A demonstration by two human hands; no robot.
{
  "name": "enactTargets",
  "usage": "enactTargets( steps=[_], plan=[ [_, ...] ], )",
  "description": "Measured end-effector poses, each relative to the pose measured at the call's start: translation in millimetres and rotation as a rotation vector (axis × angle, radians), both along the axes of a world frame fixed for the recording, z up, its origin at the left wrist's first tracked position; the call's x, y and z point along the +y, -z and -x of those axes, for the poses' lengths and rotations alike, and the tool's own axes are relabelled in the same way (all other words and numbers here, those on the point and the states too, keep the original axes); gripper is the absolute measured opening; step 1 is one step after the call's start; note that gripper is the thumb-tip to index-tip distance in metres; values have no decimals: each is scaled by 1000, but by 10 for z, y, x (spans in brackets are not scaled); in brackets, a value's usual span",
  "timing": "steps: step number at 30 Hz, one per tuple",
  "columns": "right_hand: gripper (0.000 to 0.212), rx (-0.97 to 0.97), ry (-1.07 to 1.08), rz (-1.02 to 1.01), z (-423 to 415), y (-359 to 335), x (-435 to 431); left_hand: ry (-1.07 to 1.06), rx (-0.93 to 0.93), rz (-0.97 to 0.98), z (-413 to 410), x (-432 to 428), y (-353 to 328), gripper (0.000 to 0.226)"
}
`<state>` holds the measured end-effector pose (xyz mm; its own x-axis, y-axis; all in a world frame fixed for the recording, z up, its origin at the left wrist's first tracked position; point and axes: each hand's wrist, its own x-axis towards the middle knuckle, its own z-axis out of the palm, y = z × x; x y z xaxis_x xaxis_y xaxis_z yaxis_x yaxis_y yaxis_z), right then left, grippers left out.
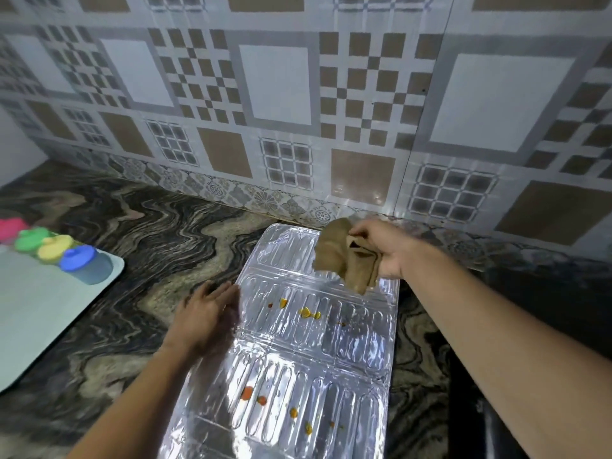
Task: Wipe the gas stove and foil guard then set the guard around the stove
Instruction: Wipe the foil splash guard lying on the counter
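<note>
A silver embossed foil guard (298, 352) lies flat on the marbled countertop, unfolded in panels running from the wall toward me. Yellow and orange food spots dot its middle and near panels. My right hand (384, 250) grips a bunched brown cloth (344, 256), held just above the guard's far right corner. My left hand (207, 313) lies with straight fingers against the guard's left edge, touching it. A dark edge (490, 419) at the lower right may be the stove; I cannot tell.
A pale green tray (43, 313) sits at the left with small jars with pink, green, yellow and blue lids (81, 260). The patterned tiled wall (298, 111) rises right behind the guard. Dark marbled countertop (139, 246) lies between tray and guard.
</note>
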<state>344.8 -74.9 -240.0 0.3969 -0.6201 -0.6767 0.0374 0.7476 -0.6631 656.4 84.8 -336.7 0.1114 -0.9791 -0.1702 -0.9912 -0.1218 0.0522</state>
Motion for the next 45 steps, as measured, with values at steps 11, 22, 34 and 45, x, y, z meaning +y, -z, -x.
enactTargets(
  steps=[11, 22, 34, 45],
  plan=[
    [29, 613, -359, 786, -1244, 37, 587, 33, -17, 43, -43, 298, 145, 81],
    [54, 1025, -696, 1227, -1640, 801, 1180, 40, 5, -22, -141, 332, 322, 50],
    [67, 1069, -806, 1327, -1753, 1271, 1219, 26, -31, 2, -61, 393, 307, 59],
    [63, 1104, -885, 1283, -1589, 1241, 1184, -35, -44, -64, 108, 472, 226, 57]
  ],
)
